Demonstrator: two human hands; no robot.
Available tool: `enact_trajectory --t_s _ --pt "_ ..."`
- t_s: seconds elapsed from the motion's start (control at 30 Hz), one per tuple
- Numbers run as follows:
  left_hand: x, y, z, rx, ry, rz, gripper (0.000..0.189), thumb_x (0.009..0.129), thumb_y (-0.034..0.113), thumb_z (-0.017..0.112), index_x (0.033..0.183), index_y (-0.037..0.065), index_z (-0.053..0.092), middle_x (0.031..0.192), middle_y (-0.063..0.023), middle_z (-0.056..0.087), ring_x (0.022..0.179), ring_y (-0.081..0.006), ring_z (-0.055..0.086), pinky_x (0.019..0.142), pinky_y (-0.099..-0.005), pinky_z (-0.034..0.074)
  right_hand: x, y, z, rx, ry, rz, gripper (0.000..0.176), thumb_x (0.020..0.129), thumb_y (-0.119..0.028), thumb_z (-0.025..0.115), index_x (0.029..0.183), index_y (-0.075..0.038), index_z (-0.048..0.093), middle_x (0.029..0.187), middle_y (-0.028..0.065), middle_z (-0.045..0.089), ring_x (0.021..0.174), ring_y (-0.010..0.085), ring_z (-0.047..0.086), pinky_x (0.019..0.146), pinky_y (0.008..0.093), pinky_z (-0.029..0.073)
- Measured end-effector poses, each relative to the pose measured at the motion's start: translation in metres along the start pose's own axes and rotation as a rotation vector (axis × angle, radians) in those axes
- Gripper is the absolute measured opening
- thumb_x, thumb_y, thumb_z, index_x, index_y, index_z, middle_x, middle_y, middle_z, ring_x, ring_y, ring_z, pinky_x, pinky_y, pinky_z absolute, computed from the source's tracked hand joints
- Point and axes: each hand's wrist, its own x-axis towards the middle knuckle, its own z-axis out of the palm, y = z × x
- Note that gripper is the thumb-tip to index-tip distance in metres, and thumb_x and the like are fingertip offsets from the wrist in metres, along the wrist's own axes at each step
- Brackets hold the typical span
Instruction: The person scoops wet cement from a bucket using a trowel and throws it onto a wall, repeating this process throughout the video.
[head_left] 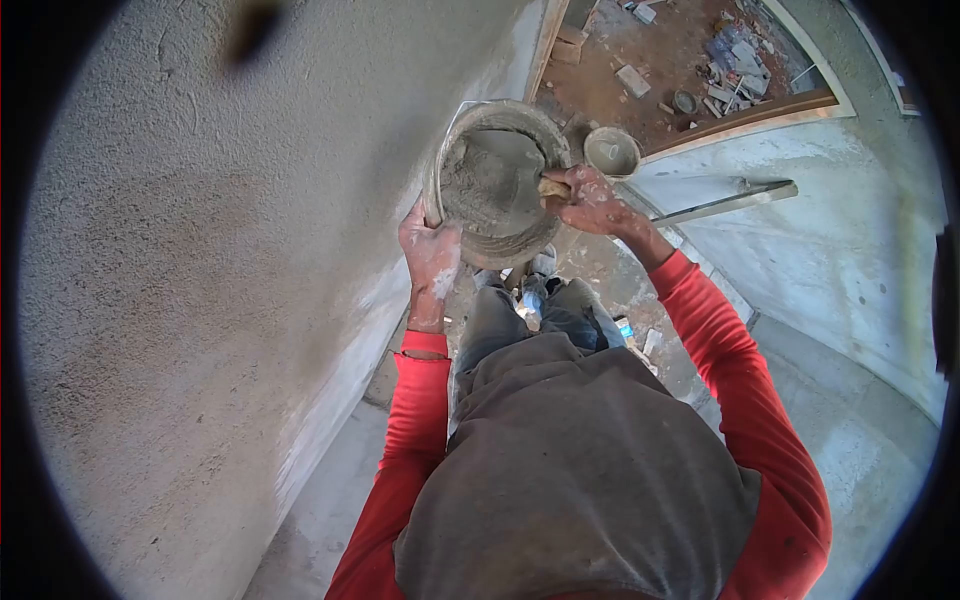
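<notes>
A round bucket caked with grey mortar is held up in front of my body, beside the plastered wall. Wet mortar lies inside it. My left hand, smeared with white, is closed on the bucket's near left rim. At the opposite side, my right hand wraps round the pale handle of a trowel. The trowel's mortar-coated blade reaches into the bucket, and its outline is hard to separate from the mortar.
The rough plastered wall rises close on my left. Past the bucket stands a second bucket. A long metal straightedge juts out at right, near a low wall. Rubble lies beyond the wooden frame; scraps litter the floor.
</notes>
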Motion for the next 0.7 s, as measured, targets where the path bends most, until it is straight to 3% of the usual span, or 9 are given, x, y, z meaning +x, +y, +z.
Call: enact_trajectory --t_s 0.1,0.13,0.27,0.37,0.47,0.57,0.7 --pt "0.004 0.005 0.004 -0.048 -0.001 0.021 0.044 0.080 -0.009 0.059 0.122 -0.002 0.069 0.108 -0.0013 0.073 0.091 -0.0101 0.064 0.086 -0.0261 0.052 -0.012 -0.018 0.032 0.344 -0.098 0.342 0.027 0.089 -0.023 0.074 0.102 0.001 0.072 0.072 0.0117 0.066 0.058 0.0195 0.063 0.059 0.0402 0.052" --pt "0.001 0.003 0.005 -0.079 0.005 0.031 0.044 0.080 -0.009 0.060 0.122 -0.002 0.069 0.107 -0.0013 0.073 0.091 -0.0101 0.064 0.086 -0.0260 0.052 -0.014 -0.017 0.041 0.539 -0.220 0.337 0.030 0.092 -0.025 0.076 0.108 -0.001 0.071 0.071 0.0069 0.065 0.050 0.0130 0.058 0.048 0.0336 0.048" --pt "-0.008 -0.009 -0.005 -0.110 0.009 0.014 0.042 0.079 -0.009 0.061 0.120 0.000 0.069 0.106 -0.0015 0.072 0.089 -0.0100 0.064 0.085 -0.0267 0.052 -0.023 -0.043 0.063 1.026 -0.295 0.428 0.041 0.094 -0.028 0.077 0.118 0.003 0.066 0.073 0.0049 0.065 0.048 0.0101 0.056 0.041 0.0262 0.044" --pt "-0.009 -0.017 -0.013 -0.207 0.058 -0.041 0.052 0.080 -0.010 0.059 0.131 -0.003 0.066 0.110 -0.0028 0.073 0.090 -0.0101 0.066 0.084 -0.0266 0.053 -0.039 -0.044 0.067 1.199 -0.258 0.401 0.040 0.093 -0.029 0.079 0.116 0.001 0.066 0.075 0.0055 0.065 0.047 0.0102 0.056 0.041 0.0263 0.045" --pt "-0.005 -0.051 -0.024 -0.402 0.106 -0.021 0.049 0.078 -0.008 0.064 0.126 0.001 0.067 0.106 -0.0007 0.071 0.087 -0.0117 0.065 0.079 -0.0271 0.053 -0.051 -0.073 0.052 1.352 -0.236 0.380 0.032 0.095 -0.021 0.072 0.116 0.003 0.066 0.078 0.0077 0.066 0.048 0.0112 0.056 0.041 0.0260 0.045" --pt "-0.008 -0.079 -0.041 -0.437 0.271 -0.325 0.050 0.079 -0.003 0.067 0.128 0.006 0.064 0.103 -0.0014 0.069 0.087 -0.0144 0.064 0.073 -0.0292 0.053 -0.051 -0.096 0.040 1.457 -0.163 0.293 0.039 0.096 -0.015 0.067 0.129 0.003 0.062 0.082 0.0109 0.066 0.047 0.0132 0.056 0.040 0.0263 0.043" --pt "-0.003 -0.069 -0.037 -0.447 0.298 -0.155 0.061 0.067 -0.009 0.065 0.126 0.007 0.065 0.102 -0.0052 0.071 0.083 -0.0212 0.068 0.064 -0.0348 0.056 -0.039 -0.158 -0.020 1.567 0.005 0.026 0.045 0.093 -0.012 0.065 0.133 0.007 0.059 0.084 0.0125 0.067 0.050 0.0154 0.056 0.043 0.0284 0.047"
